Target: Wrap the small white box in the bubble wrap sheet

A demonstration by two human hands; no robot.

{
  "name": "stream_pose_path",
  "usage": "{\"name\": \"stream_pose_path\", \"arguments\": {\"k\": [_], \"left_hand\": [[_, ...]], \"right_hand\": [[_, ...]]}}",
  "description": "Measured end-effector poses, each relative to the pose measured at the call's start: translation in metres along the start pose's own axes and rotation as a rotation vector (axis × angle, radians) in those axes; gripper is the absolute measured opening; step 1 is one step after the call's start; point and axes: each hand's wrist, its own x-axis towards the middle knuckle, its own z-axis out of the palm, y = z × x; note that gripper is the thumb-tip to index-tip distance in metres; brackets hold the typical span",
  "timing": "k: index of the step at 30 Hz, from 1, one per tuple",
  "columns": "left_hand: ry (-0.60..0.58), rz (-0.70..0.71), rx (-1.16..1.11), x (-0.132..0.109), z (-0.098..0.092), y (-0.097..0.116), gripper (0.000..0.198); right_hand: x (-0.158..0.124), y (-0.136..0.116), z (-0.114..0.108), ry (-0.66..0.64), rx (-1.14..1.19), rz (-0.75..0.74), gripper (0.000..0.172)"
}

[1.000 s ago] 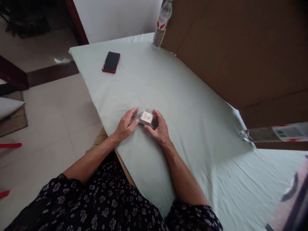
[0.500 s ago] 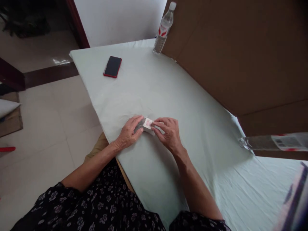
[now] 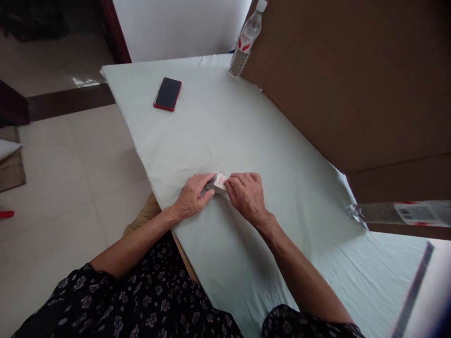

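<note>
The right hand had narrowed its fingers onto the small box. The left hand gripped its opposite end.

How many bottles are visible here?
2. One bottle stands at the far left of the board; another bottle, cut by the picture's right edge, is beside its lower part. Others may be hidden behind it.

Between the fingers, a box is showing red print on white; beneath them, cloth is appearing pale green; beyond them, a phone is displaying black edged in red; behind, black clothing is bearing pale flowers.
</note>
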Motion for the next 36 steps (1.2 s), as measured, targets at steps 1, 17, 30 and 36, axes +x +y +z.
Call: {"name": "stream_pose_path", "arguments": {"k": [1,17,30,36], "left_hand": [[-0.004,-0.020,0.000,0.000,-0.001,0.002,0.045],[-0.137,-0.189,-0.009,0.026,0.001,0.020,0.065],[-0.145,-0.283,-0.450,0.014,-0.001,0.020,0.077],[0.086,-0.336,-0.710,0.027,0.011,0.019,0.045]], "right_hand": [[0.000,0.002,0.001,-0.014,0.048,0.026,0.020],[0.025,0.017,-0.020,-0.148,0.297,0.145,0.015],[0.058,0.053,-0.022,-0.047,0.374,0.250,0.015],[0.076,0.070,-0.004,-0.009,0.407,0.346,0.022]]}}
